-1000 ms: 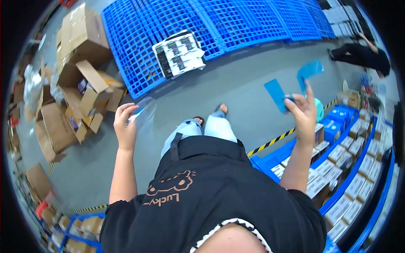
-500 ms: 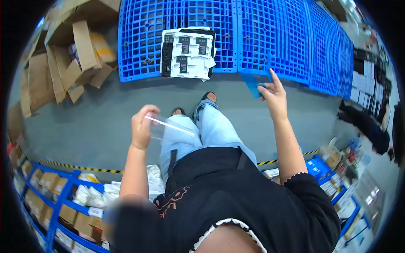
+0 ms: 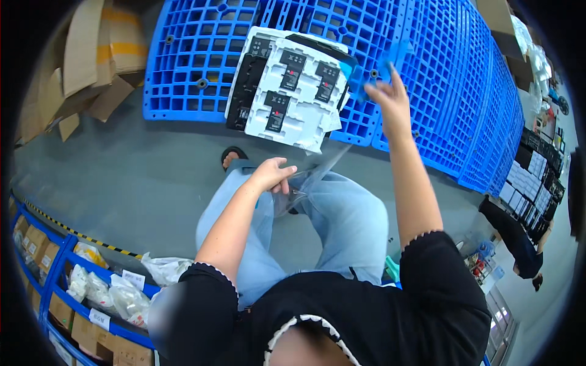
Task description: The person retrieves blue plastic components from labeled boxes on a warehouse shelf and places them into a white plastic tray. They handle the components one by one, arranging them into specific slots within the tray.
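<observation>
My left hand (image 3: 274,175) is closed on a limp, clear plastic film (image 3: 317,178), which hangs over my knees and stretches toward the pallet edge. My right hand (image 3: 390,100), a little blurred, is raised beside a tray stack with its fingers pinched on a translucent blue film (image 3: 386,66); that film is hard to tell from the blue behind it. Between the two hands lies a white moulded tray (image 3: 305,125), set askew on the stack. In its pockets sit three flat black batteries (image 3: 278,111). A darker tray (image 3: 244,82) shows at the left.
Blue plastic pallets (image 3: 195,61) stretch along the far side. Opened cardboard boxes (image 3: 79,73) are heaped at the far left. Blue shelving (image 3: 55,274) with bags and cartons stands at the lower left. Another person (image 3: 516,238) is at the right.
I have moved closer to the pallets. My left hand has come toward the middle with the clear film; my right hand has shifted up beside the tray with the blue film.
</observation>
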### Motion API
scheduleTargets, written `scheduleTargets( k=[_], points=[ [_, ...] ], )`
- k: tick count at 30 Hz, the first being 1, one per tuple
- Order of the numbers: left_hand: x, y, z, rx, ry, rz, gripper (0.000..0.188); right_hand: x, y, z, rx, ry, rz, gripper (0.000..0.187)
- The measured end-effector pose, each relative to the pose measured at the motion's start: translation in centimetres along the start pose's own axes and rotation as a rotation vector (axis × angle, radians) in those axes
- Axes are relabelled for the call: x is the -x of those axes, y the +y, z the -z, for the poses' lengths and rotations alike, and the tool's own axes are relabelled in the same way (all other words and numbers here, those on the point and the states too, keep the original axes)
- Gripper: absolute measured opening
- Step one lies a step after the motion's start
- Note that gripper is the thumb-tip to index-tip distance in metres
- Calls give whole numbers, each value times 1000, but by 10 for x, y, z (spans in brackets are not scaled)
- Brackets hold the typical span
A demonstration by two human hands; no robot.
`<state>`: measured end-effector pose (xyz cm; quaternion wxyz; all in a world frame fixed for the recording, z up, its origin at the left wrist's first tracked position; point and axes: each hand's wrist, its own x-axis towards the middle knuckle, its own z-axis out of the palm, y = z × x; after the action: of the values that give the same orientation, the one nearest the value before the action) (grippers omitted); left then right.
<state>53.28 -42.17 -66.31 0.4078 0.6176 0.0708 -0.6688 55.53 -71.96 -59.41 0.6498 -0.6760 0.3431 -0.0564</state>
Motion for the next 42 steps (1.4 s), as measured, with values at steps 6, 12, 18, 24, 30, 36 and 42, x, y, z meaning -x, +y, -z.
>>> scheduleTargets(
  k=[6, 12, 18, 24, 30, 36, 42],
  points=[
    [-68, -21, 13, 374, -56, -33, 45, -118, 63, -45, 12, -251, 134, 74],
    [-91, -30, 19, 375, 73, -48, 53, -143, 108, -54, -3, -437, 124, 81],
    [-76, -16, 16, 378, 298, -24, 49, -114, 108, -37, 16, -234, 197, 77],
    [-55, 5, 64, 25, 728, -262, 41, -67, 125, -7, -181, -37, 38, 78],
    [-63, 27, 99, -274, 923, -329, 36, -37, 141, -11, -109, 9, 109, 74],
    [-40, 63, 70, -213, 660, -453, 28, -53, 105, -10, 296, -97, 361, 73],
    [-47, 69, 30, -783, 242, -695, 36, -74, 89, -33, 439, -201, 380, 70]
  ],
)
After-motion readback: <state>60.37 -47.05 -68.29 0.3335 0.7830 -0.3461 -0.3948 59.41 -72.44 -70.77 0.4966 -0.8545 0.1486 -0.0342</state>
